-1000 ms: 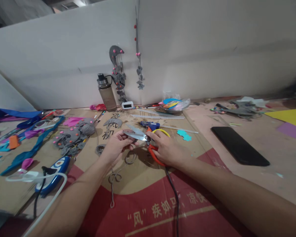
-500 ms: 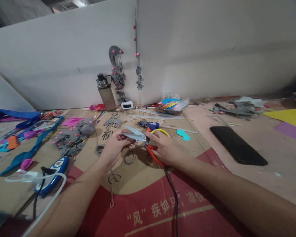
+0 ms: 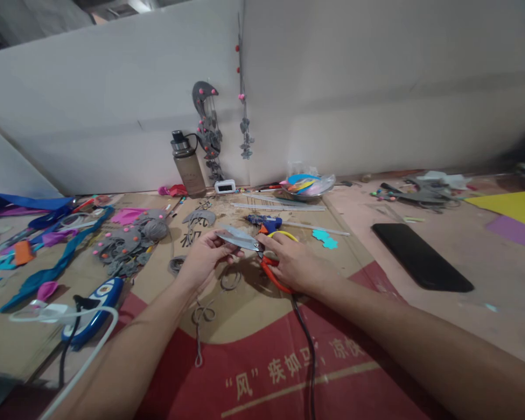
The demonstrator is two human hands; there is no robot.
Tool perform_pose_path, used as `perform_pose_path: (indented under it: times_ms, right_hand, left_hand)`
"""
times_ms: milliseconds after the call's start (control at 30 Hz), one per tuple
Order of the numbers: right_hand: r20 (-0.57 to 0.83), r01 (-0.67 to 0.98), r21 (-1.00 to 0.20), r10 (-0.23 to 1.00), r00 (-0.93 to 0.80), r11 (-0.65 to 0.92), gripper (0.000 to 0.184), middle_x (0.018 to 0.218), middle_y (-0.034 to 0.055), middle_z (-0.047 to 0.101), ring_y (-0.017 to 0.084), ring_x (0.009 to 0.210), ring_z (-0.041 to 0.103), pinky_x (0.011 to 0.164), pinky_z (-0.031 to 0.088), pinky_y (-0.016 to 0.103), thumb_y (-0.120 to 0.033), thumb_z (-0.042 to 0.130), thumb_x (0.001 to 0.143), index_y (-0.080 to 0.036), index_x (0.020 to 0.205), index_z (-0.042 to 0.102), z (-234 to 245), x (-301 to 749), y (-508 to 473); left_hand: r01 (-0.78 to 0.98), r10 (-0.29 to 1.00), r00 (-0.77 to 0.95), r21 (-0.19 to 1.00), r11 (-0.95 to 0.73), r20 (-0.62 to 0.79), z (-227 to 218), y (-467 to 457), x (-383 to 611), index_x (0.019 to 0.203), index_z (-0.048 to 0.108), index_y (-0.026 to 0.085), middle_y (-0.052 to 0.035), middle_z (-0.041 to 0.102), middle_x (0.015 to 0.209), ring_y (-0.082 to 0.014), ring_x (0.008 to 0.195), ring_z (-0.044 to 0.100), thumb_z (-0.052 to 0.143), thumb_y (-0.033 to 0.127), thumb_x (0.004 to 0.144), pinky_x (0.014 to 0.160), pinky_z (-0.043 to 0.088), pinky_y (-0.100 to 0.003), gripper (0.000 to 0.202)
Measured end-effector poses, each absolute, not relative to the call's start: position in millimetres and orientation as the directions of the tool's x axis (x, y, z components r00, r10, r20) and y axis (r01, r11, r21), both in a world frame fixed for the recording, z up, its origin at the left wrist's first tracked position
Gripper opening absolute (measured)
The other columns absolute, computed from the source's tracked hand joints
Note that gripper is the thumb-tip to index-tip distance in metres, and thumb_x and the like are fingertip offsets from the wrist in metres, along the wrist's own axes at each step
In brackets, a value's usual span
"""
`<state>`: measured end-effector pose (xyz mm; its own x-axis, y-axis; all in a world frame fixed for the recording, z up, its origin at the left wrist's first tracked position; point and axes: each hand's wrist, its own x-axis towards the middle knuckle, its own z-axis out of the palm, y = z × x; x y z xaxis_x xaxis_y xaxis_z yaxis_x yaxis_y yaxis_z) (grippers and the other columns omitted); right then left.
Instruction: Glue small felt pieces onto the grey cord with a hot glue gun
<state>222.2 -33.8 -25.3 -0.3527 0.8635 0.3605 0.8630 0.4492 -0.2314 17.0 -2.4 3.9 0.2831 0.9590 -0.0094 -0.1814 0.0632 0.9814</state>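
My right hand (image 3: 295, 261) is wrapped round a pair of scissors (image 3: 240, 239) with one red and one yellow handle loop. Their blades point left and lie together, the tips just by the fingers of my left hand (image 3: 205, 256). Those fingers are pinched closed, and whatever is between them is too small to make out. Below the hands, a thin grey cord (image 3: 198, 332) lies in loops on the cardboard (image 3: 240, 324). Behind the scissors rests a blue glue gun (image 3: 265, 223); a dark cable (image 3: 307, 338) runs from under my right wrist towards me.
Left of the hands lie grey felt pieces with pink pompoms (image 3: 126, 245), teal ribbon (image 3: 70, 256) and a blue-and-white case (image 3: 94, 309). A bottle (image 3: 188, 169) and a small clock (image 3: 225, 186) stand by the wall. A black phone (image 3: 420, 256) lies at right.
The scissor blades have come together from being apart, and the yellow loop has moved in towards the red one. My left hand stays in about the same place.
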Motion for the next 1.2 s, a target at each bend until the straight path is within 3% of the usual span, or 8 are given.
perform_pose_path:
  times_ms: [267, 400, 533, 767, 967, 1100, 1200]
  right_hand:
    - [0.392, 0.811, -0.347, 0.858, -0.331, 0.471, 0.045, 0.109, 0.0085, 0.060, 0.020, 0.092, 0.058, 0.078, 0.045, 0.030, -0.038, 0.047, 0.087, -0.024, 0.129, 0.044, -32.2, 224.1, -31.5]
    - [0.439, 0.796, -0.400, 0.858, -0.269, 0.454, 0.045, 0.110, 0.0100, 0.057, 0.021, 0.095, 0.057, 0.081, 0.045, 0.033, -0.039, 0.045, 0.088, -0.023, 0.129, 0.042, -32.8, 223.6, -28.7]
    - [0.459, 0.815, -0.394, 0.859, -0.227, 0.426, 0.042, 0.107, 0.0096, 0.054, 0.021, 0.091, 0.055, 0.079, 0.045, 0.034, -0.038, 0.046, 0.087, -0.024, 0.126, 0.043, -30.3, 221.8, -27.9]
    - [0.430, 0.813, -0.382, 0.864, -0.264, 0.439, 0.045, 0.111, 0.0104, 0.054, 0.022, 0.095, 0.055, 0.081, 0.045, 0.033, -0.039, 0.046, 0.087, -0.023, 0.129, 0.043, -24.8, 224.6, -29.4]
    - [0.417, 0.823, -0.412, 0.884, -0.213, 0.392, 0.046, 0.118, 0.0109, 0.057, 0.023, 0.100, 0.057, 0.081, 0.046, 0.034, -0.040, 0.047, 0.086, -0.023, 0.129, 0.044, -26.9, 226.6, -26.5]
    - [0.414, 0.818, -0.417, 0.884, -0.217, 0.396, 0.047, 0.120, 0.0096, 0.058, 0.024, 0.101, 0.058, 0.081, 0.048, 0.036, -0.043, 0.047, 0.086, -0.025, 0.130, 0.044, -28.6, 226.6, -27.0]
    - [0.424, 0.813, -0.433, 0.884, -0.197, 0.390, 0.048, 0.124, 0.0089, 0.057, 0.024, 0.103, 0.059, 0.081, 0.048, 0.037, -0.043, 0.047, 0.086, -0.025, 0.130, 0.044, -30.9, 227.1, -26.4]
  left_hand:
    - [-0.128, 0.970, 0.245, 0.991, 0.038, -0.005, 5.7, -1.9, 16.8, 0.080, 0.062, 0.013, -0.0033, 0.065, 0.073, -0.0120, 0.065, 0.062, 0.076, 0.024, 0.062, 0.048, 0.042, -0.018, 0.025]
    - [-0.149, 0.988, 0.156, 0.989, 0.021, 0.003, 8.3, -0.4, 14.7, 0.075, 0.061, 0.013, 0.0001, 0.059, 0.064, -0.0060, 0.054, 0.052, 0.075, 0.024, 0.062, 0.044, 0.036, -0.016, 0.021]
    - [-0.191, 0.992, 0.126, 0.981, 0.027, -0.003, 10.3, 0.8, 12.4, 0.072, 0.061, 0.013, 0.0030, 0.050, 0.060, -0.0035, 0.049, 0.041, 0.073, 0.022, 0.064, 0.041, 0.030, -0.015, 0.017]
    - [-0.248, 0.983, 0.179, 0.966, 0.076, -0.031, 15.3, -2.0, 11.6, 0.070, 0.061, 0.012, 0.0013, 0.051, 0.063, -0.0035, 0.050, 0.040, 0.071, 0.017, 0.063, 0.042, 0.029, -0.016, 0.013]
    - [-0.268, 0.976, 0.208, 0.957, 0.112, -0.056, 17.6, -2.3, 12.0, 0.077, 0.060, 0.013, 0.0018, 0.051, 0.061, -0.0048, 0.050, 0.044, 0.074, 0.021, 0.064, 0.042, 0.031, -0.016, 0.021]
    - [-0.299, 0.975, 0.221, 0.953, 0.045, 0.023, 16.4, -0.8, 13.0, 0.094, 0.058, 0.016, 0.0044, 0.050, 0.061, -0.0047, 0.049, 0.043, 0.075, 0.021, 0.064, 0.041, 0.030, -0.015, 0.036]
    - [-0.294, 0.977, 0.196, 0.955, -0.025, 0.086, 14.2, 2.1, 11.8, 0.095, 0.054, 0.019, 0.0049, 0.051, 0.061, -0.0049, 0.047, 0.043, 0.075, 0.022, 0.064, 0.042, 0.031, -0.016, 0.037]
